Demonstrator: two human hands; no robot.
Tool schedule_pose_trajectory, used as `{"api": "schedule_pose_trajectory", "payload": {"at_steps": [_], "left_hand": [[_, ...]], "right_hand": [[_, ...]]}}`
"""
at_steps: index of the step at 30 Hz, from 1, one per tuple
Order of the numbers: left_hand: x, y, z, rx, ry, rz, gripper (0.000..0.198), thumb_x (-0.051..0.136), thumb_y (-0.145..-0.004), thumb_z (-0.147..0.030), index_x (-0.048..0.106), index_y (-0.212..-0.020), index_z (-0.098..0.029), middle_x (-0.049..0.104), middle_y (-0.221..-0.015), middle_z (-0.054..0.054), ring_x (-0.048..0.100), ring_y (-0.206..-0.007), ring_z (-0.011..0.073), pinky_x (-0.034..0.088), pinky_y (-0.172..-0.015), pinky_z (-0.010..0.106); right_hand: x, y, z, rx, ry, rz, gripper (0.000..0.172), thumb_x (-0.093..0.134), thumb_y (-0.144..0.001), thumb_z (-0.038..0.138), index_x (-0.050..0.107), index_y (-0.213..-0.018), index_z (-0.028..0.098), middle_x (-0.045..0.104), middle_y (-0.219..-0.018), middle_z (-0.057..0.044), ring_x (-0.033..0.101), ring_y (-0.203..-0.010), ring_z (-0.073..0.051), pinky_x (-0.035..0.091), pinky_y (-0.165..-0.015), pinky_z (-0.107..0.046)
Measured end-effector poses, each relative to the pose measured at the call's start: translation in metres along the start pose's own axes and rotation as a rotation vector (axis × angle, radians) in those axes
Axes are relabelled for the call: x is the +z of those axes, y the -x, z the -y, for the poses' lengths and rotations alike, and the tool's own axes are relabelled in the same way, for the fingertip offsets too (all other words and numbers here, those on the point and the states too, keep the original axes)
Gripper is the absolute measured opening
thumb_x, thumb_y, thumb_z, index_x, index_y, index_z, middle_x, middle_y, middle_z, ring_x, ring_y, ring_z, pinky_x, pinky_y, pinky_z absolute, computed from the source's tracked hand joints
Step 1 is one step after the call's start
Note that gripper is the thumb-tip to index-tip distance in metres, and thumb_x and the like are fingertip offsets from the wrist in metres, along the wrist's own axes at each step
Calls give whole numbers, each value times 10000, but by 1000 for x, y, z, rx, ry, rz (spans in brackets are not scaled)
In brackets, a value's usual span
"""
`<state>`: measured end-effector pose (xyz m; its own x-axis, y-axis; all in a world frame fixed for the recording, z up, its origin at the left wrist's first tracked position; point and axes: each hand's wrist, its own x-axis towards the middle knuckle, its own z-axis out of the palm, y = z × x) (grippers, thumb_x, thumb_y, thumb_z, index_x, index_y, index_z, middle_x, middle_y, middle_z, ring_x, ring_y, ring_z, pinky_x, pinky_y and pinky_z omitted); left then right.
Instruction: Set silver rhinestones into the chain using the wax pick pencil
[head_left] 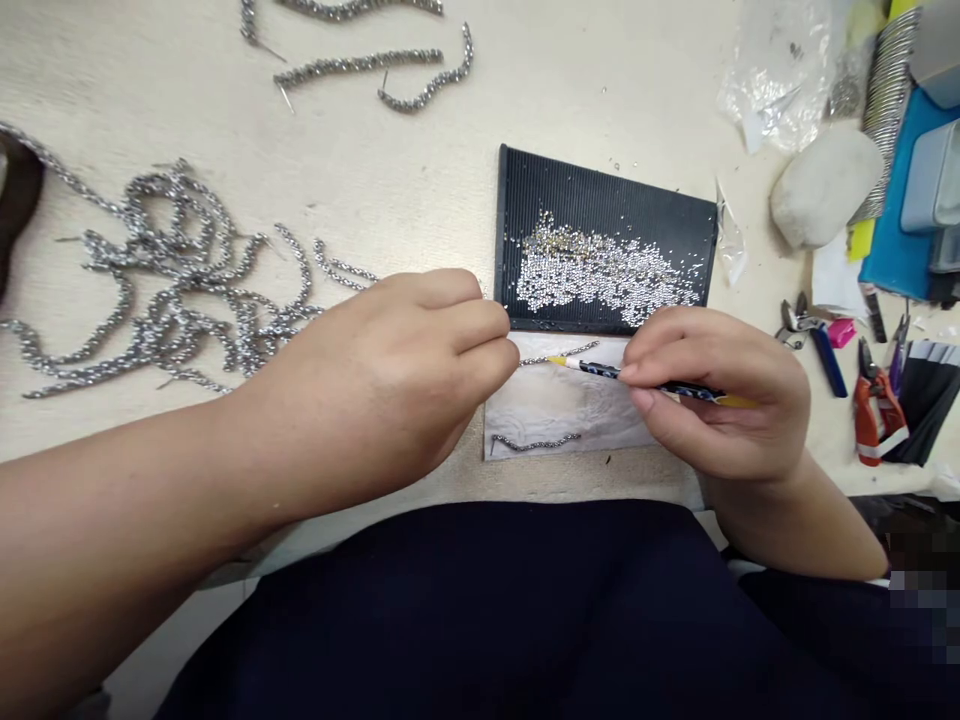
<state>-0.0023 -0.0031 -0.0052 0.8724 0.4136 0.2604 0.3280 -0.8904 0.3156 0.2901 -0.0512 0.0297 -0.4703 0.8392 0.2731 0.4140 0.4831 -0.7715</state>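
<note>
Just below the ribbed black tray (600,185), the right hand (712,395) pinches a black-and-yellow pen (596,371) in a narrow grip, its tip touching a beaded strand (562,354), while the left hand's (390,380) grip is unclear.

Bright, even light; soft shadows (corner pixelated).

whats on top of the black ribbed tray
Small loose silver beads lie spread across the black ribbed tray; anything under the right hand at its near edge is hidden.
</note>
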Motion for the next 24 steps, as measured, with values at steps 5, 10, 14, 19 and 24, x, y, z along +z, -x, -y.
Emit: {"api": "schedule_pose_trajectory", "payload": {"at_steps": [5, 10, 14, 19, 24], "left_hand": [[0, 0, 0, -15, 10, 8, 281, 471, -1009, -73, 693, -899, -206, 733, -958, 74, 619, -875, 241, 593, -770, 410], [1, 0, 0, -8, 24, 13, 276, 477, -997, -70, 705, -914, -200, 733, -962, 76, 615, -879, 246, 594, -772, 415], [0, 0, 0, -12, 19, 3, 271, 477, -1000, -75, 695, -904, -204, 727, -959, 70, 613, -875, 237, 589, -766, 403], [-1, 0, 0, -62, 51, 27, 286, 473, -1011, -88, 671, -856, -223, 721, -936, 48, 611, -876, 226, 593, -790, 396], [-1, 2, 0, -18, 24, 0, 286, 464, -1012, -83, 689, -890, -210, 721, -938, 65, 607, -868, 240, 588, -774, 403]], "right_hand": [[1, -1, 1, 28, 29, 6, 218, 757, -922, 90, 794, -1036, 273, 802, -910, -18, 767, -771, -179, 654, -636, -306], [2, -2, 2, 36, 23, 10, 203, 761, -921, 87, 791, -1020, 262, 797, -909, -18, 768, -781, -173, 656, -664, -303], [2, -2, 2, 19, 18, 5, 221, 768, -914, 74, 800, -1031, 259, 801, -909, -20, 773, -783, -177, 653, -657, -302], [2, -2, 2, 30, 23, 10, 223, 766, -917, 83, 803, -1027, 273, 804, -900, -15, 774, -775, -183, 661, -650, -311], [2, -3, 3, 34, 34, 2, 230, 758, -923, 90, 802, -1032, 288, 807, -893, -17, 772, -773, -190, 658, -637, -324]]}}
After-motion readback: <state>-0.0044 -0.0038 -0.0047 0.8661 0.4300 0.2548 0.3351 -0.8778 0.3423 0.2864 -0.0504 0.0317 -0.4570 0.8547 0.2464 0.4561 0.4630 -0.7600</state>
